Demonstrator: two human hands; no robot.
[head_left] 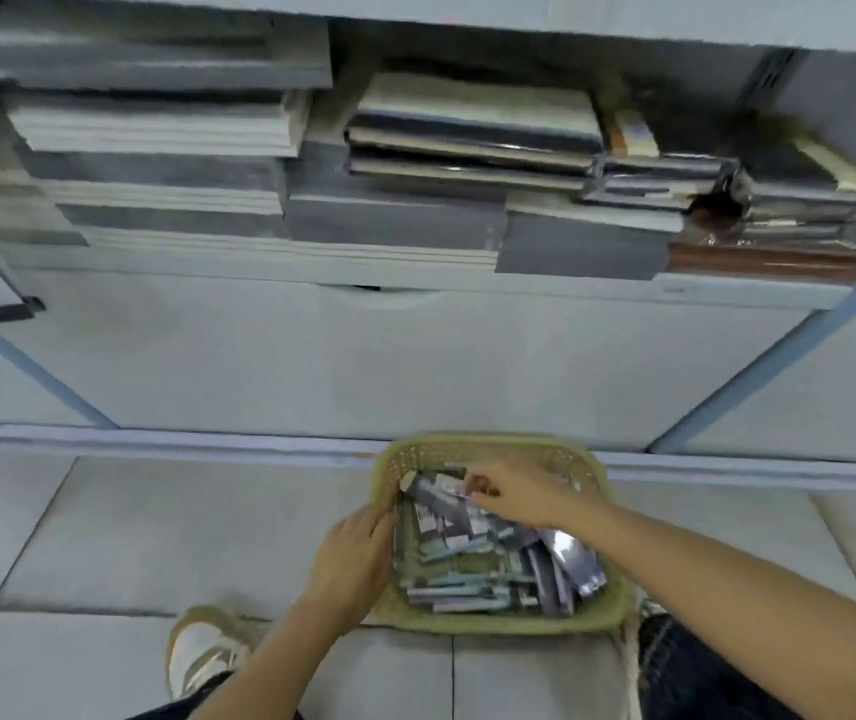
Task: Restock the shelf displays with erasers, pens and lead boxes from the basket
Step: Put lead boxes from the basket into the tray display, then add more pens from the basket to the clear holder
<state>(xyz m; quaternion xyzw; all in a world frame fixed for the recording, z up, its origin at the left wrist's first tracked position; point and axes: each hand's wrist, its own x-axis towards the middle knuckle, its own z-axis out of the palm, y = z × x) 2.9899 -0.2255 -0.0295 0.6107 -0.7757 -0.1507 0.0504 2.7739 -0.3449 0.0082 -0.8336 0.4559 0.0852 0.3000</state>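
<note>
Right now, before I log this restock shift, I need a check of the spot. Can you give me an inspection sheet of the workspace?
Surface: tiled floor in front of the shelf.
Job's things: basket on the floor, holding loose packets; kinds too blurred to tell.
Clutter: stacked notebooks on the shelf above.
Hands: left hand holds the basket's left rim; right hand pinches a dark packet inside the basket.
Cables: pale cord by the basket's right corner.
Surroundings: shoe on the floor; blue posts at the shelf's sides.
</note>
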